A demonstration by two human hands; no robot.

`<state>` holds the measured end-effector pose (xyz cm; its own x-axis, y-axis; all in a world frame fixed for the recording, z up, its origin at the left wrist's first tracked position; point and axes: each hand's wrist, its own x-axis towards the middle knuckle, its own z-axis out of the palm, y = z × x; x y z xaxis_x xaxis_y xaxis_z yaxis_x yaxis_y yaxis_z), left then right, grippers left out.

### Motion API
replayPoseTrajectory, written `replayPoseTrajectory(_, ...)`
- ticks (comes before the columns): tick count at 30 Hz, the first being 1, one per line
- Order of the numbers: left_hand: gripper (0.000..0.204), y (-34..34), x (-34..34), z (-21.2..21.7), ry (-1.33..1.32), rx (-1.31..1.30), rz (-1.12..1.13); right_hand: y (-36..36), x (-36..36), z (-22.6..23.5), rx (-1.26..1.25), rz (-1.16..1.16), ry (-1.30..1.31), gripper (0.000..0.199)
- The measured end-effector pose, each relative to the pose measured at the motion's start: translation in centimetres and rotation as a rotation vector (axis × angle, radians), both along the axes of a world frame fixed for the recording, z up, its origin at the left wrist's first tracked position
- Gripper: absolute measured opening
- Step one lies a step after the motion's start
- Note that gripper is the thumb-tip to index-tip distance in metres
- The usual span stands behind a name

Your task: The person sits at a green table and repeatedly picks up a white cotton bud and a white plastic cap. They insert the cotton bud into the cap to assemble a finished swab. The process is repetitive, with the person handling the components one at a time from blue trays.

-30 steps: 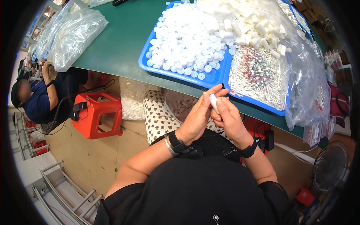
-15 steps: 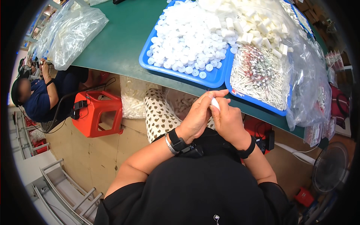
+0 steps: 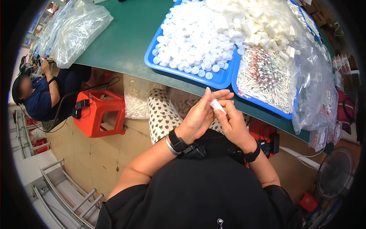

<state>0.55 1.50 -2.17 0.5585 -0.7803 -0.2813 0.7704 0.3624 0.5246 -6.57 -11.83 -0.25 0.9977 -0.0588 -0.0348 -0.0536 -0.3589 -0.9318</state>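
Between my hands, over my lap at the table's edge, is a small white plastic cylinder [image 3: 217,105]. My right hand [image 3: 233,123] pinches it between thumb and fingers, its far end tilted up to the left. Fingers stretched out and thumb raised, my left hand [image 3: 201,116] lies open beside the cylinder's far end; whether its palm touches it I cannot tell. Just beyond my hands stands a blue tray [image 3: 171,71] heaped with white round discs [image 3: 194,42]. To its right, another blue tray [image 3: 275,108] holds many thin white sticks [image 3: 259,82], some with red or dark parts.
White hollow cylinders [image 3: 267,28] are piled behind the trays. Clear plastic bags lie on the green table [image 3: 122,42] at the left [image 3: 80,32] and right [image 3: 310,84]. A red stool [image 3: 100,114], a seated person [image 3: 42,91] and a fan [image 3: 335,171] are around me.
My left hand has opened away from the cylinder, thumb lifted and fingers straightened. More of the cylinder now shows in my right hand.
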Motion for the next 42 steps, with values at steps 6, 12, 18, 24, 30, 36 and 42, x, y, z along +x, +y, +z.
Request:
replayPoseTrajectory(6, 0.039, 0.9, 0.1, 0.7, -0.008, 0.198, 0.001, 0.0, -0.3, 0.0, 0.071, 0.091, 0.080, 0.025)
replayPoseTrajectory(12, 0.036, 4.4, 2.2, -0.4, -0.567, 0.490, -0.126, -5.2, -0.6, 3.7, -0.503, -0.023, -0.214, 0.014)
replayPoseTrajectory(18, 0.025, 4.1, 2.5, 0.5, -0.754, 0.584, -0.152, -11.2, 0.4, 3.1, -1.060, -0.369, -0.271, 0.013)
replayPoseTrajectory(24, 0.017, 1.9, 4.9, 2.6, -1.241, 0.700, 0.131, -11.6, 0.4, 1.8, -1.074, -0.323, -0.212, 0.008)
replayPoseTrajectory(30, 0.020, -1.3, 7.8, 1.7, -1.727, 0.924, 0.299, -10.7, 0.0, 2.3, -0.808, -0.399, -0.266, 0.005)
replayPoseTrajectory(36, 0.021, -3.2, 8.8, 1.4, -1.790, 1.118, 0.092, -9.6, -1.2, 2.3, -0.453, -0.429, -0.194, 0.010)
replayPoseTrajectory(42, 0.021, -2.9, 9.0, 0.6, -1.712, 1.009, 0.166, -8.0, -1.7, 2.8, -0.192, -0.394, -0.167, 0.011)
